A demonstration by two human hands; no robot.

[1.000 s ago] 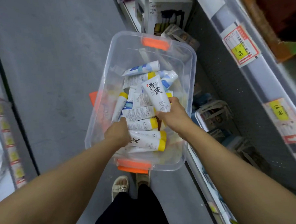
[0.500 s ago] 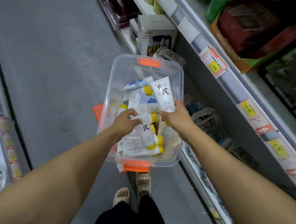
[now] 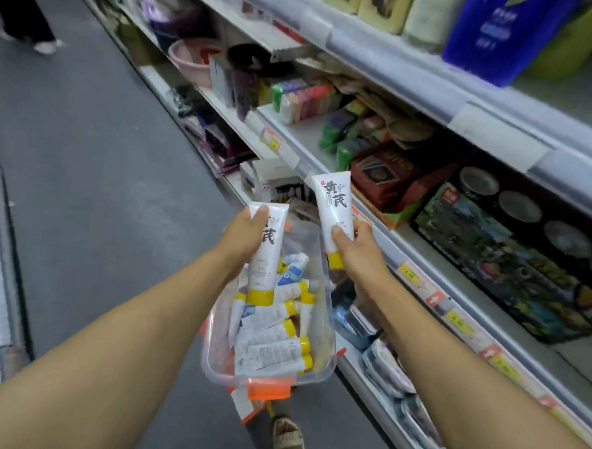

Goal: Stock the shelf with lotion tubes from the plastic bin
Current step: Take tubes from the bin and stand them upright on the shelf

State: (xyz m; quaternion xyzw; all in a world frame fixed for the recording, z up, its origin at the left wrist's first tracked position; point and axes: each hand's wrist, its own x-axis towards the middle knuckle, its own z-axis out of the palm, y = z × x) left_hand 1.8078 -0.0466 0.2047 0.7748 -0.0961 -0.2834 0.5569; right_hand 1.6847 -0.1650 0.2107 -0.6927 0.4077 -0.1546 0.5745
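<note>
Shop aisle, grey floor, clear plastic bin (image 3: 328, 336) of lotion tubes below; above it my left hand (image 3: 241, 235) and right hand (image 3: 357, 244) each curl round a white tube (image 3: 263, 257), (image 3: 333, 209), likely light, squashy, slick, best gripped mid-body beside the shelf (image 3: 417, 237).

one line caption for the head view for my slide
Each hand lifts a white lotion tube, left hand and right hand, above the clear plastic bin of tubes beside the store shelf.
</note>
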